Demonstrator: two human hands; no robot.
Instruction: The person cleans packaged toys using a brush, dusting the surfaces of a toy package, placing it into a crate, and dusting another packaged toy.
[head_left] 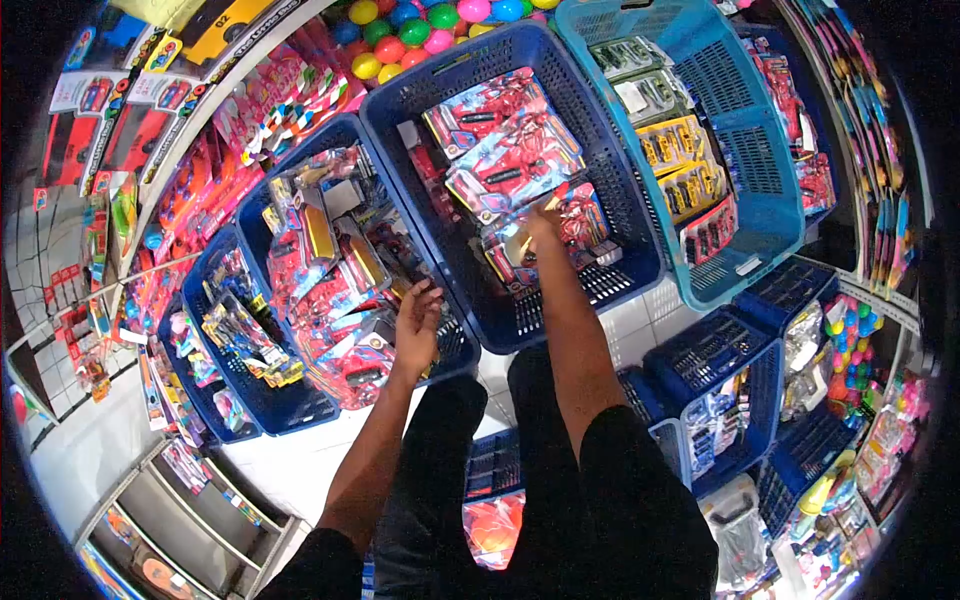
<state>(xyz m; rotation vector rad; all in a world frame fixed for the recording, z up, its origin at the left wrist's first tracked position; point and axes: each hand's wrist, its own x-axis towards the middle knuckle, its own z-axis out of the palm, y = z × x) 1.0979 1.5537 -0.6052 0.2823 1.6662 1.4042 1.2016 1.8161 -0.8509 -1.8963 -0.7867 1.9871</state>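
My right hand (543,228) reaches down into a dark blue plastic basket (618,215). Its fingers close on the edge of a clear-wrapped red-and-blue toy package (512,248), though they are partly blurred. Beyond it, similar toy packages (515,165) lie in stacked rows. My left hand (418,325) hovers over the near right side of another blue basket (455,345), fingers loosely curled and apart, with nothing visible in them. Under and beside that hand, red toy packages (335,290) fill the second basket in a loose heap.
A teal basket (745,205) on the right holds yellow packages (680,165) and green ones. Colourful plastic balls (410,35) lie at the back. Smaller blue baskets (715,350) stand at lower right. Boxed toy buses (85,140) line the left shelf.
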